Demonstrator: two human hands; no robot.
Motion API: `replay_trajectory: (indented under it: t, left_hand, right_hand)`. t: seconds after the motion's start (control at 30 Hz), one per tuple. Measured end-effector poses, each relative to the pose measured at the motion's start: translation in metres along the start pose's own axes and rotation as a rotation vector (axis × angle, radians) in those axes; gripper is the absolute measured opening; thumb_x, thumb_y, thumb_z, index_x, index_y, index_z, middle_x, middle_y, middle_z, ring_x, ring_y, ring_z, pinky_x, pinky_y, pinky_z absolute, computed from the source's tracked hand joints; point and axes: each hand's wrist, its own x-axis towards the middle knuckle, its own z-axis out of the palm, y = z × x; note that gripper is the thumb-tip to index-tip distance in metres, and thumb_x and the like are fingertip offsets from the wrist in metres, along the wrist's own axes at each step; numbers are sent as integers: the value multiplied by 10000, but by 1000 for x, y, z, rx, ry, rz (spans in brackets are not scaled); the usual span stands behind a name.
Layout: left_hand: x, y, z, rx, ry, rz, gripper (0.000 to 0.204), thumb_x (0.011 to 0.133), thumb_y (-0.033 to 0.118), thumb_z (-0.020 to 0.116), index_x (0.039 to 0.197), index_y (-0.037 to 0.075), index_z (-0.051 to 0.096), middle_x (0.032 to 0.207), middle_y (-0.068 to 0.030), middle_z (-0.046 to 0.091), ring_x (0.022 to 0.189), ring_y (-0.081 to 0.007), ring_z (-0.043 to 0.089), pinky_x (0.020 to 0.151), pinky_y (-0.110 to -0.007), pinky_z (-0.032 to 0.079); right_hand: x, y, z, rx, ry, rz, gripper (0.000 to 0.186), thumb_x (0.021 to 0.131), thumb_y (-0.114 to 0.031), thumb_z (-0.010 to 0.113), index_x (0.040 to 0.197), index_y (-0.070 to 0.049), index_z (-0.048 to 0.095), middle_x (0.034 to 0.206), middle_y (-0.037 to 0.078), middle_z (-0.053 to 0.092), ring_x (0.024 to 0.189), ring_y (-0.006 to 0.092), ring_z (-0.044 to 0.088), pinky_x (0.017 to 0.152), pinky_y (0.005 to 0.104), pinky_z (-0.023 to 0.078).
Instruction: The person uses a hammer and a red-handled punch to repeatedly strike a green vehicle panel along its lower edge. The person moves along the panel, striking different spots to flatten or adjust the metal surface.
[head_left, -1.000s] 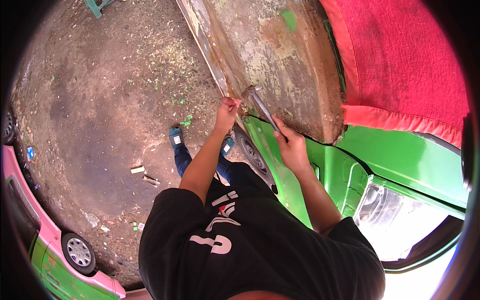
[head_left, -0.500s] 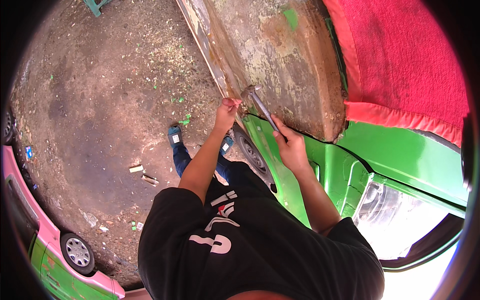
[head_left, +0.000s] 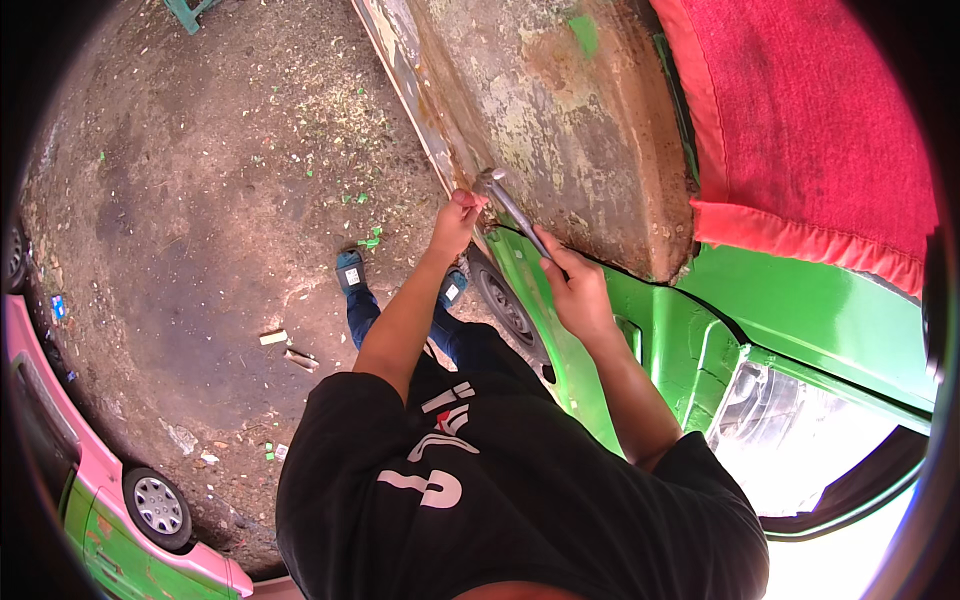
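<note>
A metal hammer (head_left: 516, 212) is held in my right hand (head_left: 578, 288), fingers wrapped round the lower handle. Its head is right above the fingers of my left hand (head_left: 456, 226), at the edge of a worn car panel (head_left: 560, 130) with patchy, scraped paint. The fingertips of my left hand are pinched together by that edge. Whatever they hold is too small or too hidden to make out. Below both hands runs the green side of the car (head_left: 545, 300), with a wheel (head_left: 505, 305) under it.
Red cloth (head_left: 800, 120) covers part of the car at the right, near the rear or front glass (head_left: 790, 440). Green and pale paint chips litter the stained concrete floor (head_left: 200, 240). A pink and green car (head_left: 105, 520) stands at the lower left. My feet are beside the wheel.
The hammer head has shifted a little left, closer to my left fingers. My left hand has moved slightly up and right, still pinched.
</note>
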Motion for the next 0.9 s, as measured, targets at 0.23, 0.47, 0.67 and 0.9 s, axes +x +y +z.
replay_trajectory:
  t: [0.23, 0.47, 0.67, 0.9]
  left_hand:
    - [15, -8, -13, 404, -126, -237, 29, 935, 4, 568, 952, 0, 592, 928, -113, 647, 898, -202, 632, 808, -290, 491]
    - [-19, -12, -12, 165, 30, 26, 95, 918, -80, 512, 917, 10, 541, 971, -121, 652, 955, -227, 641, 882, -319, 487]
    - [-12, -6, 3, -149, 98, 48, 124, 917, -86, 541, 988, 10, 510, 1040, -115, 627, 1010, -201, 635, 916, -319, 505]
    - [0, -14, -4, -146, 149, 97, 142, 906, -73, 575, 996, 8, 500, 1035, -109, 634, 976, -182, 644, 855, -289, 521]
  right_hand:
    - [5, 10, 13, -344, -96, -99, 426, 897, 4, 592, 1306, -115, 591, 754, 171, 569, 623, 254, 566, 614, 358, 474]
    - [7, -12, -12, -134, -2, 2, 453, 875, 31, 586, 1300, -124, 599, 812, 174, 607, 654, 283, 589, 644, 366, 489]
    - [-1, 1, -4, -14, 28, -11, 423, 888, 4, 598, 1293, -114, 602, 810, 176, 613, 624, 260, 556, 623, 340, 470]
    - [-5, 1, -3, -7, 5, 22, 412, 892, -20, 611, 1294, -107, 597, 846, 189, 636, 647, 268, 580, 651, 336, 487]
